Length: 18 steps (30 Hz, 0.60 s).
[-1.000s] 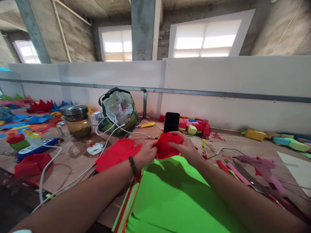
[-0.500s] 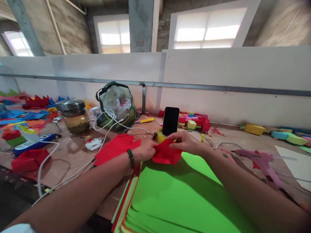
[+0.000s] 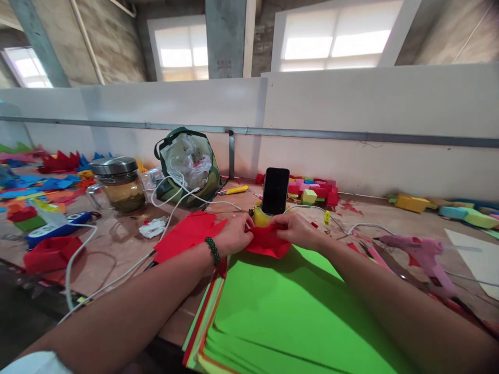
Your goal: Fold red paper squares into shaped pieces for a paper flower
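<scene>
A small red sheet is held between my two hands over the far end of a stack of green sheets. My left hand, with a dark beaded bracelet at the wrist, pinches its left side. On its right side, the fingers of my right hand are closed on the upper edge. The red sheet bends between them. More red pieces lie on the table left of my left hand. A black phone stands upright just behind the hands, on a yellow base.
To the left are a glass jar, an open camouflage bag, white cables and a blue power strip. A yellow cutter and colored blocks lie behind. A pink glue gun is at right.
My right fingers have moved slightly down and closer to my left hand. The red sheet is now more folded or bent, with less of its face showing. The view has shifted slightly.
</scene>
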Tool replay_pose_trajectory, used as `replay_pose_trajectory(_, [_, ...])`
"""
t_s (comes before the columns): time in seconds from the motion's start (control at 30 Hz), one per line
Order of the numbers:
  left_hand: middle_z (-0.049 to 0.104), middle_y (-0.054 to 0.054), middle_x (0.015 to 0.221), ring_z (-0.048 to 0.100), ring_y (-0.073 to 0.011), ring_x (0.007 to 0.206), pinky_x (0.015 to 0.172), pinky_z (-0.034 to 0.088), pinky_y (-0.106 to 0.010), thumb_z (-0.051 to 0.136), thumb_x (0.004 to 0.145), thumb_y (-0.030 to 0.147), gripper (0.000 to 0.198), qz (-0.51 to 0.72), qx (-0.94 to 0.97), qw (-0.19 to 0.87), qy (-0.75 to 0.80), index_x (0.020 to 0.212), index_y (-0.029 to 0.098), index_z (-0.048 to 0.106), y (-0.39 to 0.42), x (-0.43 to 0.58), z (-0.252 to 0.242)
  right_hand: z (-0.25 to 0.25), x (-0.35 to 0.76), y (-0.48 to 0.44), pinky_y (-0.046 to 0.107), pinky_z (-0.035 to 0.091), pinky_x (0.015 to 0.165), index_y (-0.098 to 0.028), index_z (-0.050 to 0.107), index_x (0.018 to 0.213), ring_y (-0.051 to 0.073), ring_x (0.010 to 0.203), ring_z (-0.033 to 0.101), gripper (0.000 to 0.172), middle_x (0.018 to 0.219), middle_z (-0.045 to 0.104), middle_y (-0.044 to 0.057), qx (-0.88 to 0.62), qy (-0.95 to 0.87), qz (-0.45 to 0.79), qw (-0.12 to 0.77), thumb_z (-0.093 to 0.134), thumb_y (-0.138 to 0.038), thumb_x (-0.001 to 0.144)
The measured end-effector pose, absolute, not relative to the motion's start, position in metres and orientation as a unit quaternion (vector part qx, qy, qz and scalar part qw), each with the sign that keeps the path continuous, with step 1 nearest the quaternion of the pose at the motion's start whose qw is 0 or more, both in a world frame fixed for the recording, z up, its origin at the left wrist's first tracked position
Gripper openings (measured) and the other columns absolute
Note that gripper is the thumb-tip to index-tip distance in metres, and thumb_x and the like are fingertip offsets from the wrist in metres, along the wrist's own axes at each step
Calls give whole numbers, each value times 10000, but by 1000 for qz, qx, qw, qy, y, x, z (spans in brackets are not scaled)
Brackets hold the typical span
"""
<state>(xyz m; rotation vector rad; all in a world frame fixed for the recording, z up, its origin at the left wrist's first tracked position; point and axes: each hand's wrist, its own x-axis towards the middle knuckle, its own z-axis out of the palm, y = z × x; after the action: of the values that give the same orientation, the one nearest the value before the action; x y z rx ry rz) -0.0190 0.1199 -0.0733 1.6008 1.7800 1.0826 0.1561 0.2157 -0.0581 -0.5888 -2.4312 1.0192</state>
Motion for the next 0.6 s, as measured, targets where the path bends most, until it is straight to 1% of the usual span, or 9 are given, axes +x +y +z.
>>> replay_pose_trajectory(0.1, [557, 19, 689, 492, -133, 670, 588, 359, -217, 496, 578, -10, 237, 397, 596, 208, 666, 725, 174, 523, 121, -19, -73, -56, 155, 215, 220, 428, 563, -183, 748, 769, 138, 641, 594, 371, 701, 694, -12, -208, -879, 357, 239, 468, -51, 565])
replay_pose_trajectory(0.2, [539, 31, 662, 477, -123, 640, 571, 343, -215, 497, 593, -23, 216, 385, 605, 189, 671, 676, 177, 492, 120, -17, -73, -53, 153, 210, 245, 465, 660, -188, 756, 738, 154, 717, 621, 340, 743, 703, 8, -196, -883, 345, 249, 505, -41, 561])
replay_pose_trajectory(0.3, [540, 32, 649, 484, -121, 639, 576, 350, -216, 511, 609, -16, 197, 373, 613, 177, 674, 661, 174, 496, 120, -15, -73, -53, 151, 203, 247, 464, 632, -186, 752, 715, 149, 681, 613, 310, 719, 685, 16, -194, -886, 338, 250, 515, -43, 574])
replay_pose_trajectory(0.4, [549, 29, 648, 495, -124, 641, 580, 362, -218, 528, 610, -7, 184, 363, 618, 170, 676, 664, 169, 516, 119, -15, -73, -56, 150, 200, 234, 467, 599, -176, 718, 738, 141, 666, 614, 306, 729, 684, 12, -203, -881, 343, 255, 497, -40, 576])
replay_pose_trajectory(0.5, [557, 26, 636, 504, -127, 631, 573, 369, -220, 535, 597, -7, 180, 354, 622, 166, 678, 652, 164, 534, 119, -16, -72, -58, 150, 203, 221, 468, 571, -170, 665, 718, 132, 639, 607, 226, 690, 666, -3, -209, -873, 353, 262, 508, -65, 594])
replay_pose_trajectory(0.6, [568, 26, 625, 513, -126, 627, 567, 372, -213, 537, 585, -6, 177, 350, 626, 167, 676, 643, 160, 557, 118, -15, -72, -58, 151, 206, 225, 469, 559, -166, 658, 671, 131, 611, 602, 165, 662, 659, -2, -211, -872, 359, 256, 526, -93, 606])
